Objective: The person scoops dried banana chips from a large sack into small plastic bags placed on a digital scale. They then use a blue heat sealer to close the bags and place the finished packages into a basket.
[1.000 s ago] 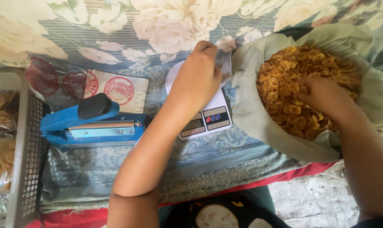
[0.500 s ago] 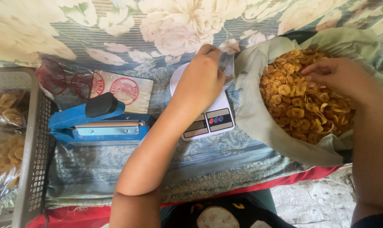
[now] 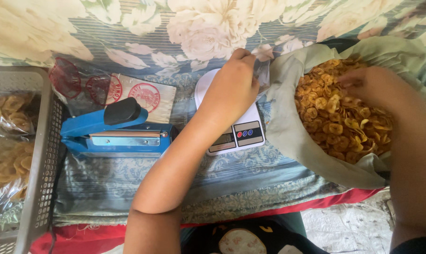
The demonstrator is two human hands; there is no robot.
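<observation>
far left, a grey mesh basket packed with sealed clear packs of banana chips. just beside it, a blue heat sealer with a black knob, lying on folded patterned cloth. behind the sealer, flat clear bags with round red stamps. moving on to the middle: left hand over a white digital scale, grip pinched narrow on the rim of a thin clear plastic bag held up above the scale, right at the sack's edge. next along, a big pale green cloth sack, mouth wide, heaped with yellow banana chips. over on the right, right hand resting on top of the loose chips, fingers curled down into the heap; can't tell how tight the grip is, or whether any chips are caught in it. floral fabric all across the back.
</observation>
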